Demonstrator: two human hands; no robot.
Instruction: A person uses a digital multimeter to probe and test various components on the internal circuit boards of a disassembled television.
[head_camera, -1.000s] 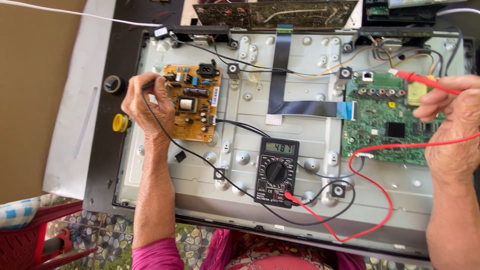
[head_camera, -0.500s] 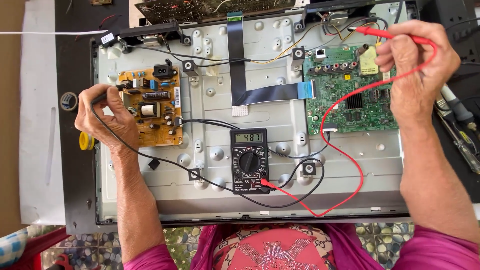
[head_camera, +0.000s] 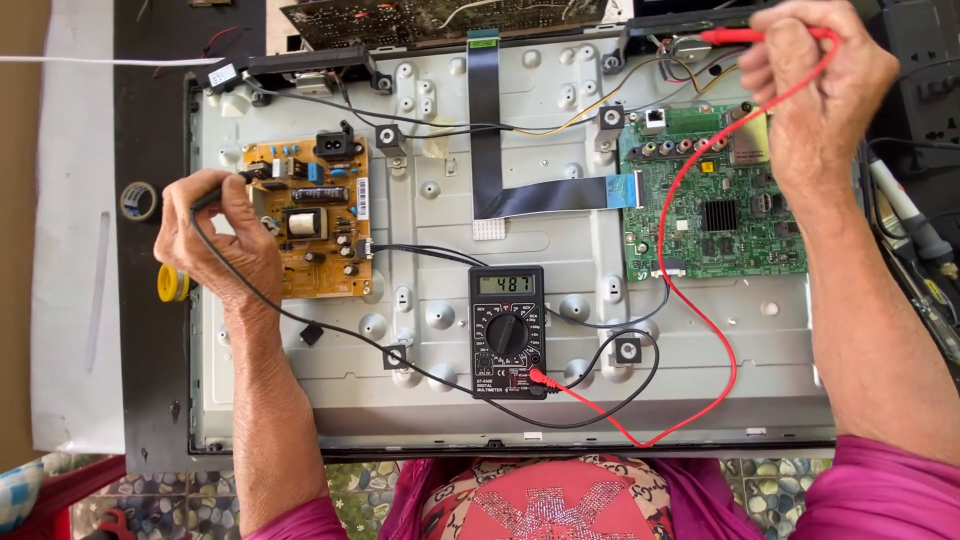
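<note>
Left hand (head_camera: 215, 240) grip closed on black probe (head_camera: 222, 190) apparently touching yellow board (head_camera: 310, 225), right hand (head_camera: 815, 90) pinching red probe (head_camera: 735, 37)

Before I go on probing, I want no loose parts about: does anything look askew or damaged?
Nothing looks damaged. The black multimeter lies square on the metal back panel, and its red lead and black lead loop slackly over the panel's lower edge.

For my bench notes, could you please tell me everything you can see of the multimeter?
The multimeter is a black, plastic-looking handheld unit lying flat, face up, on the grey metal back panel, between the orange board and the green board. Its display at the top is lit with digits, above a round dial. A red lead and a black lead plug in near its bottom. Neither hand touches it.
</note>
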